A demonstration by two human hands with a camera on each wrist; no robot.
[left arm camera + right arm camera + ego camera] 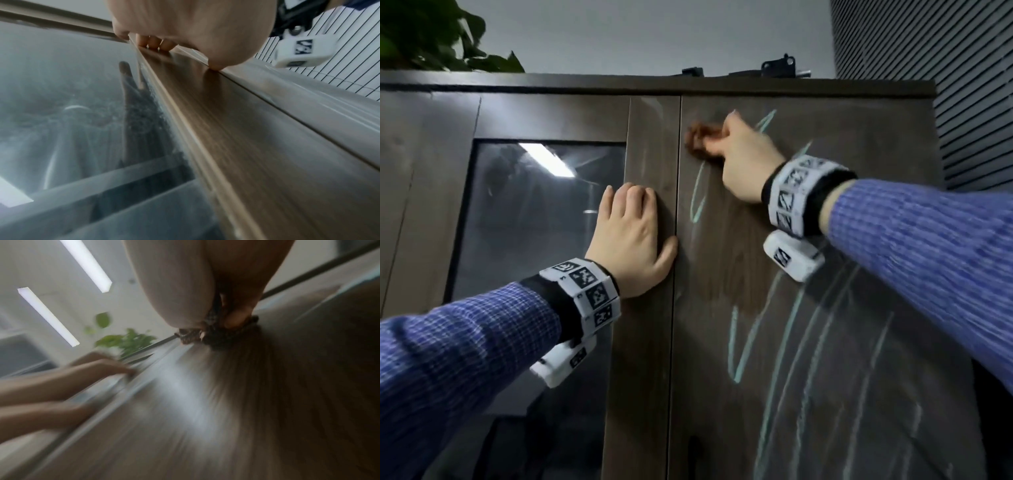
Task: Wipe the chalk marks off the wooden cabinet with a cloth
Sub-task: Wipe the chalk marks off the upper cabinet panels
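Observation:
A dark wooden cabinet (pixel 859 113) fills the head view, its right door (pixel 808 342) streaked with pale green chalk marks (pixel 736 342). My right hand (pixel 739 157) grips a bunched brown cloth (pixel 700 138) and presses it against the top left corner of that door. In the blurred right wrist view the cloth (pixel 218 337) is wadded under the fingers (pixel 236 321). My left hand (pixel 633 236) lies flat, fingers straight, on the wooden frame of the left door (pixel 650 154); in the left wrist view the fingertips (pixel 154 43) press that frame (pixel 226 121).
The left door has a glass pane (pixel 534 222) that reflects a ceiling light. A leafy plant (pixel 438 37) and small black hardware (pixel 779 65) sit on the cabinet top. Slatted blinds (pixel 962 85) hang at the right.

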